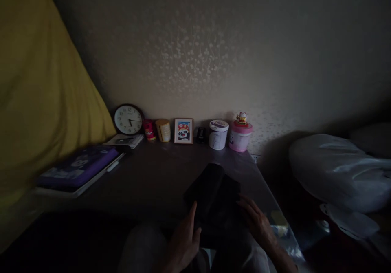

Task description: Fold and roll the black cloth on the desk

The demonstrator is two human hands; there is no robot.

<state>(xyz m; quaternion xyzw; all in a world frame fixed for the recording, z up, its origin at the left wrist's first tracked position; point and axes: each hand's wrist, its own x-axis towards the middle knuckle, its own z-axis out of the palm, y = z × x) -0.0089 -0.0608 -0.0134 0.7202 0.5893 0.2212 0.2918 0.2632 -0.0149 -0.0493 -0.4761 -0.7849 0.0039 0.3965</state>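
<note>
A black piece of cloth point(214, 193), perhaps a garment, lies bunched at the near edge of the table and hangs toward my lap. My left hand point(185, 238) is at its lower left, index finger stretched out against the fabric and thumb apart from it. At the cloth's right edge, the fingers of my right hand point(256, 222) are bent onto the fabric; the thumb is hidden. In the dim light the folds and exact shape of the cloth are hard to make out.
Along the wall stand a round clock point(128, 119), a red container point(149, 130), a yellow tub point(163, 130), a framed panda picture point(183, 130), a white tub point(218, 135) and a pink-lidded tub point(240, 137). A purple case point(79, 167) lies left; a white bag point(339, 171) sits right.
</note>
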